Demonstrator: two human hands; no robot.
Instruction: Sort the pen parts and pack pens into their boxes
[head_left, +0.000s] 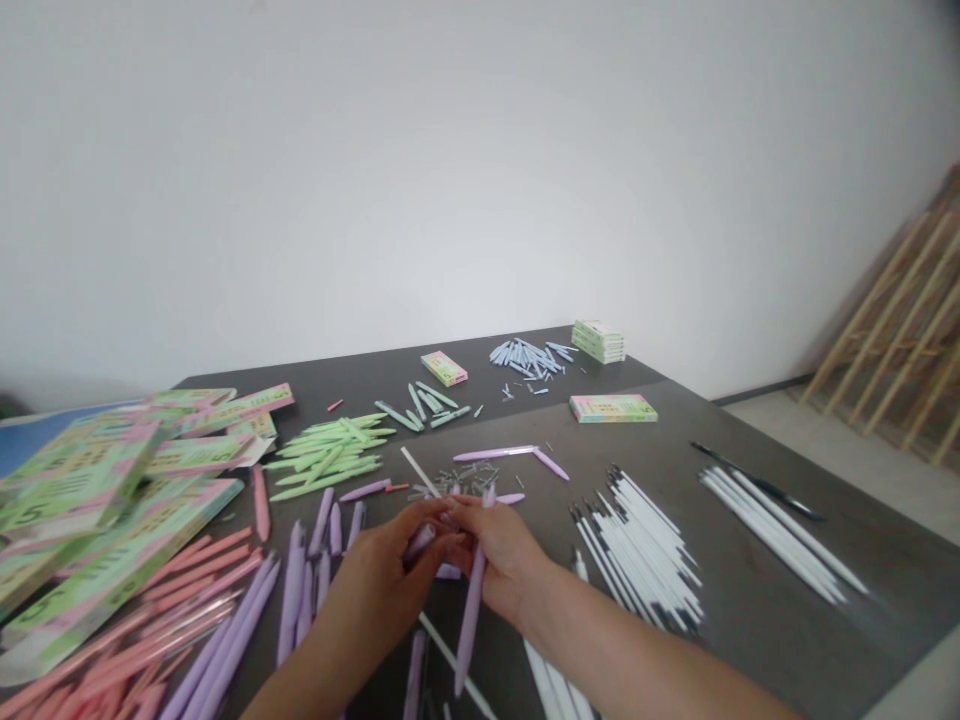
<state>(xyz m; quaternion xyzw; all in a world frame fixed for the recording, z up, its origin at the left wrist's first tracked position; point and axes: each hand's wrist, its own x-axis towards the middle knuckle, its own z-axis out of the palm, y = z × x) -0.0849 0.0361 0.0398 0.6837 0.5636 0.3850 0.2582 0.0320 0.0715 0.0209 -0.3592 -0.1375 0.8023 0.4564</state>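
Observation:
My left hand (386,560) and my right hand (501,545) meet at the fingertips low in the middle of the view. A purple pen barrel (471,625) is held in my right hand, slanting down toward me. Within the curled fingers of my left hand is a short purple pen part (420,543); its far end is hidden. A thin white stick (418,470) pokes out beyond the fingers, and I cannot tell whether it is held. Just past the hands lie small metal springs (480,475) in a loose heap, near a purple pen piece (551,463).
White pen refills (637,550) lie bundled at the right, with more refills (772,535) and a black pen (765,482) farther over. Green pens (330,455), pink pens (202,570) and flat printed boxes (112,510) spread leftward. Blue pen parts (529,357) and stacked boxes (598,341) sit behind.

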